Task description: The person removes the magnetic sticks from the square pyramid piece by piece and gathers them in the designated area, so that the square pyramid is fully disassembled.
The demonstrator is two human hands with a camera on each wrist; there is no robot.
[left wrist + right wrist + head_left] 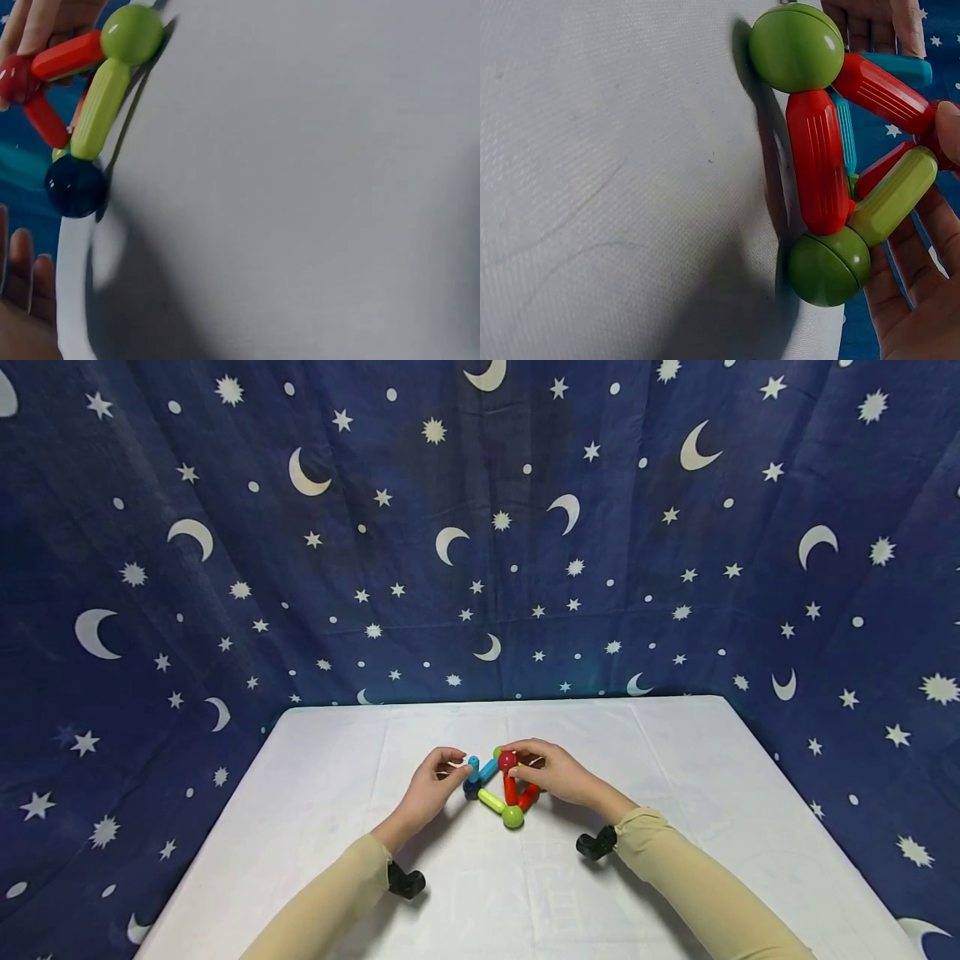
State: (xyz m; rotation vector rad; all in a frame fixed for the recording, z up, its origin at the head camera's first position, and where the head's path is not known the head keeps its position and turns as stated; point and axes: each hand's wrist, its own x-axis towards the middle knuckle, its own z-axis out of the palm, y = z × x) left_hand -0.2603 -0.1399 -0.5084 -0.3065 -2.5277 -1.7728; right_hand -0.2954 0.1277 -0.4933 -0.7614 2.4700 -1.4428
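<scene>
A magnetic ball-and-rod frame stands on the white table. Its red ball (507, 762) sits raised at the top, and my right hand (558, 772) pinches it between thumb and fingers. From it a red rod (511, 790) slopes down to a green ball (513, 817) at the front. A yellow-green rod (100, 109) links that ball to a dark blue ball (75, 186). On the blue ball a light blue rod (474, 768) points up. My left hand (431, 785) is beside this rod, fingers loosely bent, fingertips close to its upper end.
The white table (360, 827) reaches out on all sides of the frame. A dark blue curtain (517, 527) with moons and stars hangs behind it. Black wrist cameras (596, 843) sit under both sleeves.
</scene>
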